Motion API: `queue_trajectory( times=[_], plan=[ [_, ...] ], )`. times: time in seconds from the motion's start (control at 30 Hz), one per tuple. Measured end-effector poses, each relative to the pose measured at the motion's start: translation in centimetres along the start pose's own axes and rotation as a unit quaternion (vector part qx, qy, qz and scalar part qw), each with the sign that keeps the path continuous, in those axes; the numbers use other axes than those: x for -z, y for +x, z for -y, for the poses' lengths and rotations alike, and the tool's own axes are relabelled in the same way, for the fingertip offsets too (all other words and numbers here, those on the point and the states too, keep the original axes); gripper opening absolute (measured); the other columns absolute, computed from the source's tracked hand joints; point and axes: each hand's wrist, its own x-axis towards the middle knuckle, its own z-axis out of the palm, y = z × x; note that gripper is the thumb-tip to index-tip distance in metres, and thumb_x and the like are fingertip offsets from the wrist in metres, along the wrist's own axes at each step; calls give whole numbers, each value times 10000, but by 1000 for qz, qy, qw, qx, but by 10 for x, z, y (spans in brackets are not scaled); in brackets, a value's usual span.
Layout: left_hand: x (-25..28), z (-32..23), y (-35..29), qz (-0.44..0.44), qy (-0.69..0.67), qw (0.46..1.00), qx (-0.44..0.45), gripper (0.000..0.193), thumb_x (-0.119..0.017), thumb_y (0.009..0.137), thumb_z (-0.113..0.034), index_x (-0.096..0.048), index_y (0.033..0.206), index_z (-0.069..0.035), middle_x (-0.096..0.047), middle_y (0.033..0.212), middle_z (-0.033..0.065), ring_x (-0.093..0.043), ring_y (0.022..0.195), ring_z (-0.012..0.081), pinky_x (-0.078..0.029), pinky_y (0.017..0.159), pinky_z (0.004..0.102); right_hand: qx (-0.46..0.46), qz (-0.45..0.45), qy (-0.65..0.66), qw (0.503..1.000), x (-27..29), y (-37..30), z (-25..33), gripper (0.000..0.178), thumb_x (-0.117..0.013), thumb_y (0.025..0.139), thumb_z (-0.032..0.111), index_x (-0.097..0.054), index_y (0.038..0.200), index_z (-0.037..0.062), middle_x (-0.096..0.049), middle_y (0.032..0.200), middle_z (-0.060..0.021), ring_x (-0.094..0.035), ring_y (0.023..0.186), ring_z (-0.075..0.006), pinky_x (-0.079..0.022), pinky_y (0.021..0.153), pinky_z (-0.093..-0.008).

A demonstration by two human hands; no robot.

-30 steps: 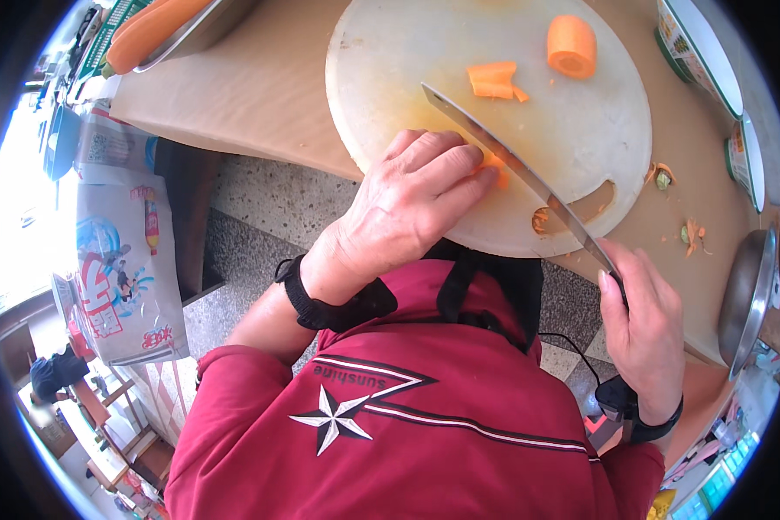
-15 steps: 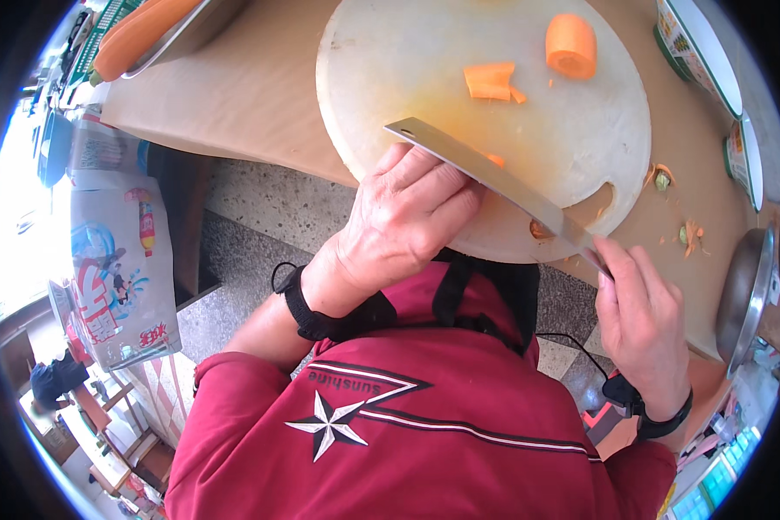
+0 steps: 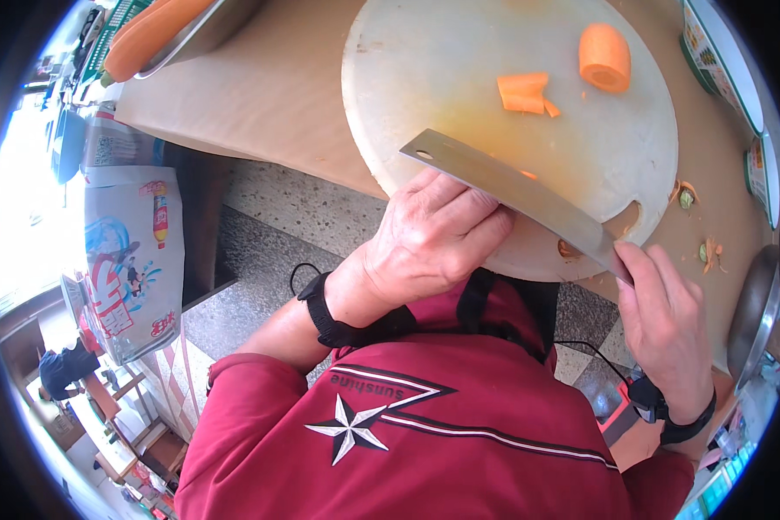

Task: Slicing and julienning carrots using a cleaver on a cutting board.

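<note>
My right hand (image 3: 663, 316) is closed round the handle end of a cleaver (image 3: 503, 184). Its broad blade slants up to the left over the near part of a round white cutting board (image 3: 390, 104). My left hand (image 3: 438, 234) has its fingers curled down against the near side of the blade; whatever lies under them is hidden. Just past the blade a small orange sliver (image 3: 529, 175) shows. Farther back on the board are a cut carrot chunk (image 3: 523, 93) with a thin strip beside it, and a thick carrot stub (image 3: 604, 58).
Whole carrots (image 3: 152, 39) rest in a metal bowl at the far left. Carrot tops and peel scraps (image 3: 711, 253) lie on the brown table right of the board. Green-and-white bowls (image 3: 726, 61) and a metal basin (image 3: 754, 308) line the right side. A printed bag (image 3: 134, 260) hangs at left.
The whole view has shifted, so everything appears slightly farther right and lower. The knife lies a bit flatter, with more of its blade face showing. Both hands keep their grip.
</note>
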Motion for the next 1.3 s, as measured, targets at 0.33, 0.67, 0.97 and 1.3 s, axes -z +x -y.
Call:
queue_trajectory(
  times=[0.33,0.67,0.97,1.3],
  plan=[
    [0,1,3,0,-12,1000,2,247,-628,588,-68,-659,821,7,-640,959,108,-624,884,265,-538,768,379,41,14,-26,999,-14,38,13,136,-560,794,-11,-498,914,4,-521,800,-107,-631,664,-266,-514,564,-360],
    [-2,2,0,-5,-17,1000,14,338,-634,635,-46,-688,965,6,-648,1015,95,-614,922,263,-538,780,365,-39,-28,19,999,-11,18,2,95,-599,900,90,-543,947,30,-584,833,-123,-611,694,-341,-488,579,-415],
    [-3,7,0,4,-9,1000,-4,326,-617,660,-66,-674,970,17,-629,1020,93,-594,943,260,-519,794,371,-52,-32,54,997,-3,-2,10,223,-649,823,17,-569,1031,10,-556,824,-134,-589,638,-344,-456,536,-426],
    [-1,5,1,-5,-10,1000,3,306,-617,608,-58,-678,893,34,-643,1013,110,-614,948,283,-528,826,384,-30,-1,25,999,-5,2,5,329,-670,760,-13,-558,1068,13,-531,829,-108,-588,638,-306,-478,549,-398]
  ],
)
